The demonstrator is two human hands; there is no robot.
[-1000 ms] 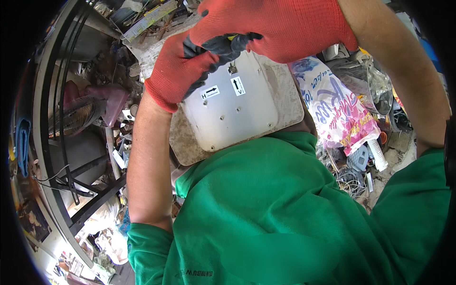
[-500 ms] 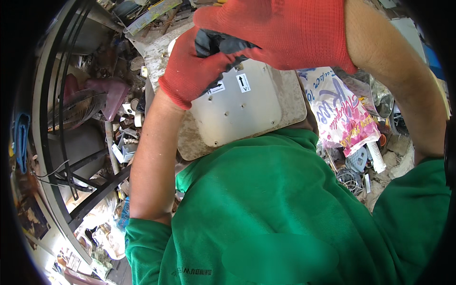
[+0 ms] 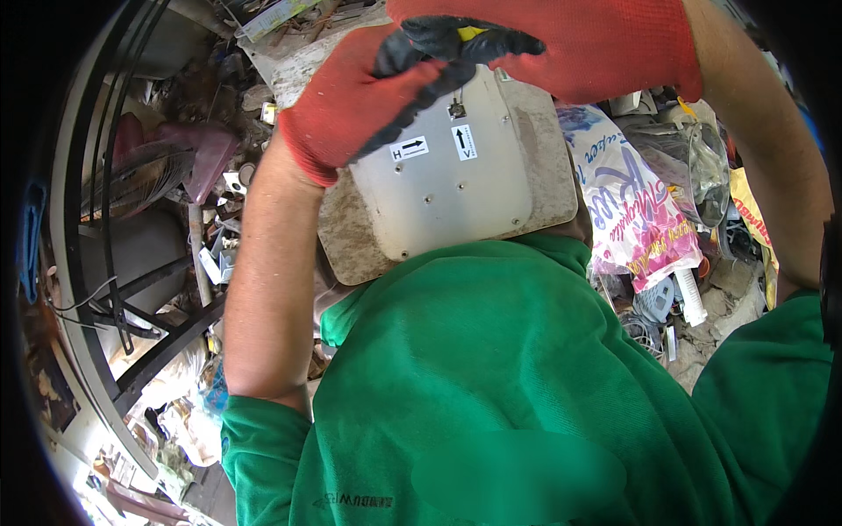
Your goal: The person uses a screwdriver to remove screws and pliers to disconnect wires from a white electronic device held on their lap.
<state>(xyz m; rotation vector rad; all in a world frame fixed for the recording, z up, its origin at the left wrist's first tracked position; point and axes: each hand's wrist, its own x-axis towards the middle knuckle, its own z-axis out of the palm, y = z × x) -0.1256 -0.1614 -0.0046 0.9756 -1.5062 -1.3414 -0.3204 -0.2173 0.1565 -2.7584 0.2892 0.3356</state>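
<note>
A flat metal panel (image 3: 447,202) with rounded corners, dirty brown edges, screws and two arrow labels rests against my lap. A small square metal connector (image 3: 457,110) sits on it just below my hands. My left hand (image 3: 355,96), in a red glove with a black palm, is closed above the panel's left part; what its fingers hold, if anything, is hidden. My right hand (image 3: 553,44), gloved alike, is closed beside the left fingertips. A bit of a yellow object (image 3: 471,33) shows between its black fingers; the rest of that object is covered.
A printed plastic bag (image 3: 627,202) lies to the right among cables and scrap. On the left stands a black metal frame (image 3: 101,263) beside a fan cage (image 3: 136,180) and a maroon plastic part (image 3: 202,153). Loose debris surrounds me.
Both hands have shifted a little to the right, and the right has turned so the yellow object shows. More of the panel's labels and its connector are uncovered.
</note>
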